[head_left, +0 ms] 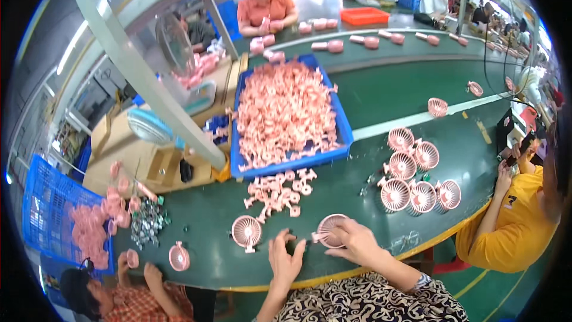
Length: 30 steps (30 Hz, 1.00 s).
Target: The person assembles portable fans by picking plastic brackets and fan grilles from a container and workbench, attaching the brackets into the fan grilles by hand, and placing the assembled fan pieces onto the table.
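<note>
In front of me a round pink fan housing (329, 231) with radial slots and a short stem lies at the table's near side. My right hand (356, 245) grips it by its right side, fingers curled over the rim. My left hand (285, 257) is just left of that stem, its thumb and fingers apart and nothing clear between them. Another pink fan housing (246, 232) rests beyond my left hand, its stem toward me. Beyond it is a loose pile of small pink brackets (280, 194).
A blue tray (292, 166) heaped with pink brackets stands behind the pile. Several slotted housings (403, 166) are grouped at right. Clear and dark small parts (149, 223) lie at left. Co-workers sit at left and at right, the latter in a yellow shirt (506, 226). A conveyor (381, 92) runs beyond.
</note>
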Motion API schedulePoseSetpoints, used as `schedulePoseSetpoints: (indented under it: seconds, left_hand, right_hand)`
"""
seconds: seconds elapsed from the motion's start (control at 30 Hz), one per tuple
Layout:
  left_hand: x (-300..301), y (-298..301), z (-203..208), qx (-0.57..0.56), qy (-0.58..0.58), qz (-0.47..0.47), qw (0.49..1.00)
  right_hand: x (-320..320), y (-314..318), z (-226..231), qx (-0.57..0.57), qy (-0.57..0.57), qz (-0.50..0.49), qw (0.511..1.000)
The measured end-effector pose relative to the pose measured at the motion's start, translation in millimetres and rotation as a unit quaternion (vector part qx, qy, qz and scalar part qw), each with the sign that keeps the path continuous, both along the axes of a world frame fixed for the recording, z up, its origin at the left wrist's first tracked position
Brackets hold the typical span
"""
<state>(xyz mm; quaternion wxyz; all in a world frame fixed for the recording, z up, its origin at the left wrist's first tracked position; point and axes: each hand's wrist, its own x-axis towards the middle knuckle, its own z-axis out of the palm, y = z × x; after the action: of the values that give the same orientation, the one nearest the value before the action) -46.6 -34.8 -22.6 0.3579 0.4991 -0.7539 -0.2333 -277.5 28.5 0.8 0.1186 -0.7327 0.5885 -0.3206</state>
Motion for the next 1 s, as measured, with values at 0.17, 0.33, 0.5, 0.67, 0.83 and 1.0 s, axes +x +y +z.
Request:
schedulePoseSetpoints:
  seconds: [0.17, 0.33, 0.5, 0.67, 0.83, 1.0]
  left_hand:
    - [-5, -3, -8, -0.014, 0.046, -0.008, 0.999]
    - [-13, -9, -20, -0.086, 0.006, -0.017, 0.996]
    - [-5, -7, -21, -0.086, 0.003, 0.004, 0.996]
    - [-10, -8, -23, -0.077, 0.020, 0.001, 0.997]
    - [-10, -13, -29, -0.071, 0.053, -0.008, 0.996]
    - [-3, -14, -26, -0.064, 0.056, 0.014, 0.996]
  right_hand:
    - [-70, 9, 17, 0.007, 0.133, -0.172, 0.976]
    - [-99, -12, 97, -0.042, 0.152, -0.169, 0.973]
    - [-129, -95, 228, -0.261, 0.055, -0.189, 0.945]
    - [-170, -180, 346, -0.320, -0.011, -0.251, 0.913]
    - [-151, -211, 410, -0.296, 0.011, -0.298, 0.908]
    - [-155, -255, 411, -0.346, -0.034, -0.321, 0.881]
